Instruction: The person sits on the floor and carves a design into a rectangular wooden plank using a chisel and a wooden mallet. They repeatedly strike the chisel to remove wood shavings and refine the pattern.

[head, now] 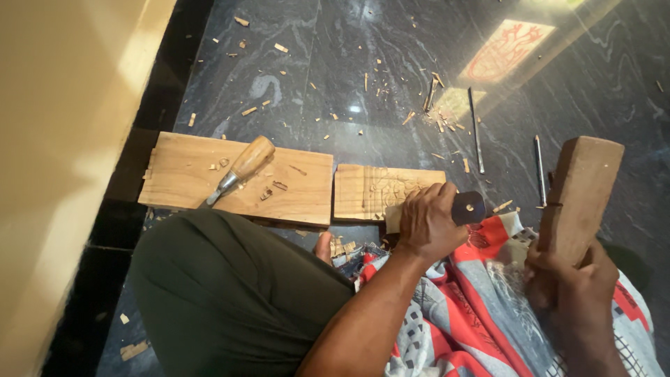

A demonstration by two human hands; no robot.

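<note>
My left hand (pixel 427 222) grips a chisel whose dark handle end (pixel 467 207) sticks out to the right, its tip hidden against the small carved wooden block (pixel 377 190). Raised at the right, my right hand (pixel 569 283) holds a wooden mallet (pixel 579 195) by its lower end. A second chisel with a light wooden handle (pixel 241 167) lies on the larger plank (pixel 237 178) to the left of the carved block.
My bent knee in dark green trousers (pixel 230 293) fills the lower middle, over a red, white and grey cloth (pixel 488 307). Two thin metal tools (pixel 476 132) (pixel 539 167) and wood chips lie on the dark stone floor. A pale wall (pixel 63 160) runs along the left.
</note>
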